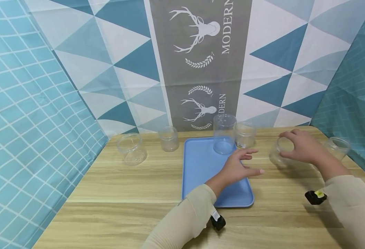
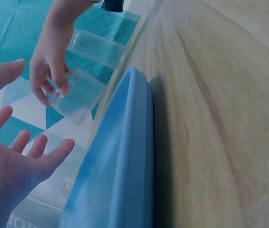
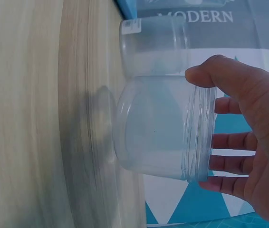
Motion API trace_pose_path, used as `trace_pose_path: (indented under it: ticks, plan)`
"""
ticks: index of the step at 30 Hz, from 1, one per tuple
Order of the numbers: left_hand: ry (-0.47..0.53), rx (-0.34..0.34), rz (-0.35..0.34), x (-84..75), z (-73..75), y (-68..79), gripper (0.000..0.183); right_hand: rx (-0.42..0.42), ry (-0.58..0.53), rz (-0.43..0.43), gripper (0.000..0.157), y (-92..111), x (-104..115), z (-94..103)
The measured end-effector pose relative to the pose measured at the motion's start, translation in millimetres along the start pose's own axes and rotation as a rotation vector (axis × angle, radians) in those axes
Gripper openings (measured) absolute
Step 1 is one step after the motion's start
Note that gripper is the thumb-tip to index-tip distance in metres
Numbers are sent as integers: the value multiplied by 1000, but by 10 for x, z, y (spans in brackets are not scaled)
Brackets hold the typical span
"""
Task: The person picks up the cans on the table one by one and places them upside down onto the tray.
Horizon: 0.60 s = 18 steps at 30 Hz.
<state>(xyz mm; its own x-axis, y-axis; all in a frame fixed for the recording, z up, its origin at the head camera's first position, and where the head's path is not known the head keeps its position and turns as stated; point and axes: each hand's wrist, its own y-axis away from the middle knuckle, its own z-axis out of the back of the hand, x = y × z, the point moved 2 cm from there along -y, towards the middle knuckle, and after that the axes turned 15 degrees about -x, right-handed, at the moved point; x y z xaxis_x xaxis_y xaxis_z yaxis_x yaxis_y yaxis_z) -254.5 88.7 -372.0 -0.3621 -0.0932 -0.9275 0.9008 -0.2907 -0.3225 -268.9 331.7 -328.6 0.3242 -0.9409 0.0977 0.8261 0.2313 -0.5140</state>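
Head view shows me the right hand [image 1: 305,147] pinching a clear jar [image 3: 156,126] by its rim, right of the tray [image 1: 198,169], likely for a secure hold. Over the tray, the left hand [image 1: 234,168] spreads empty fingers; 1 tall jar [image 1: 224,133] stands far right on it.

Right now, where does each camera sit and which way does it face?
Head: on the head, facing forward and down at the table; left hand, right hand, sleeves show.
Left wrist: worn there, facing past the tray; both hands show.
Right wrist: worn there, facing a clear jar; right hand shows.
Both wrist views share that jar.
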Motion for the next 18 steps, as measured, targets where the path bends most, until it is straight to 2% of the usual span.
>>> trace_pose_path:
  ticks: [8, 18]
  plan:
    - [-15, -26, 44, 23, 52, -7, 56, -88, -57, 11, 59, 49, 109, 41]
    - [142, -28, 109, 30, 97, -13, 52, -168, -105, 36, 59, 133, 166, 97]
